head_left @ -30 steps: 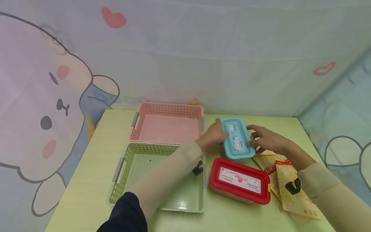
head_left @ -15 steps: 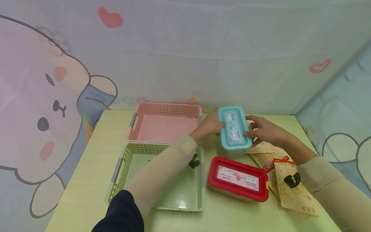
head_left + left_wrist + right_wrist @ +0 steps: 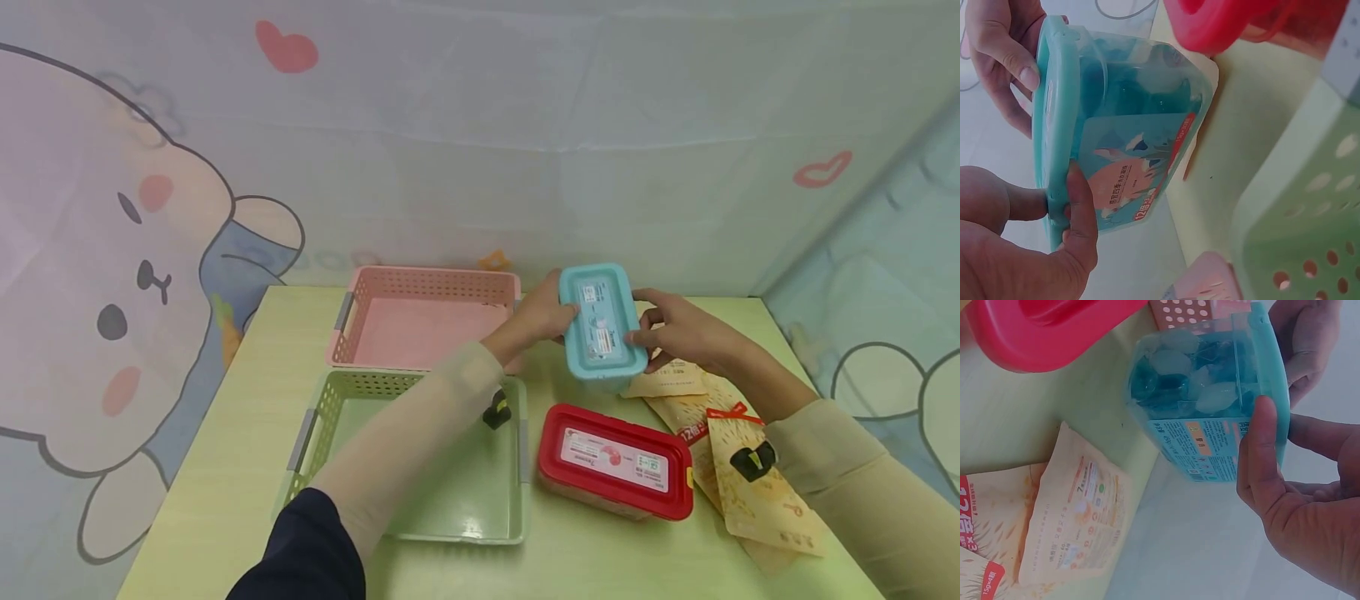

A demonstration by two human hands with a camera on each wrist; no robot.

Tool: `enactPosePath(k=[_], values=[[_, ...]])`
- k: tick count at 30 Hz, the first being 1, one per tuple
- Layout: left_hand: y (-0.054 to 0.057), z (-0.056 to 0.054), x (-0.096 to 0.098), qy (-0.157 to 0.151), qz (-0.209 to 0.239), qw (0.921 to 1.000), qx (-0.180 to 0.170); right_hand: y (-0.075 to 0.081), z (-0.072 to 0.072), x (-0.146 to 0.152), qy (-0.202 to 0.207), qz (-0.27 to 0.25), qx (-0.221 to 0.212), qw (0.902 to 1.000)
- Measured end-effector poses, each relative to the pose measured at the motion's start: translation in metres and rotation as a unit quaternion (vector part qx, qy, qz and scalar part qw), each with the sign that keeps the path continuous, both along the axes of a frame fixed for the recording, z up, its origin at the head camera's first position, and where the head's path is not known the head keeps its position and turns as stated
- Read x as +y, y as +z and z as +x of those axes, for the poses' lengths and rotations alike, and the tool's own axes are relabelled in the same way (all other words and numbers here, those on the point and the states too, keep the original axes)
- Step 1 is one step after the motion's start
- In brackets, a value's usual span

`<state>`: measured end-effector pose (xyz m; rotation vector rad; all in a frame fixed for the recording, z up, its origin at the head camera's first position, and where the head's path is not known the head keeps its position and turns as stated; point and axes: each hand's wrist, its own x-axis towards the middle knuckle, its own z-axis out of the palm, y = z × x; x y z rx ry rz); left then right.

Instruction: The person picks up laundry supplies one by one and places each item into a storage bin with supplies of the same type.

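Note:
Both hands hold a clear plastic box with a turquoise lid and blue pods inside. My left hand pinches the lid's left edge, thumb on top and fingers beneath the rim, as the left wrist view shows. On the opposite side my right hand pinches the rim the same way; in the right wrist view its fingers lie against the box wall under the lid. In the head view the box appears raised over the far part of the table. A similar box with a red lid sits nearer.
Left of the boxes stand a pink basket at the back and a green basket in front, partly behind my left sleeve. Several tan paper pouches lie on the right of the table, partly under my right arm. A printed cloth hangs behind.
Both hands have lifted the turquoise-lidded box, which has shifted up and slightly left in the head view. More of a pouch behind it shows. The red-lidded box stays in place.

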<state>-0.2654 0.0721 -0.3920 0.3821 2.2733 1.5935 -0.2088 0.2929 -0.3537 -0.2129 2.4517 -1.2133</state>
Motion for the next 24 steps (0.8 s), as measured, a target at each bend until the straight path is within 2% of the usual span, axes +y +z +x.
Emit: enactPosePath(k=[11,17,24], values=[[0.015,-0.004,-0.009,0.017,-0.025,0.9995,0.004,0.013,-0.003,-0.011,-0.006,-0.015,-0.001,0.9999],[0.021,-0.004,-0.015,0.015,-0.036,0.9989,0.025,0.020,-0.002,-0.020,-0.011,0.001,0.007,0.9999],[0.021,-0.004,-0.018,0.016,-0.048,0.9967,0.063,0.011,-0.006,-0.020,-0.021,-0.020,0.017,0.9994]])
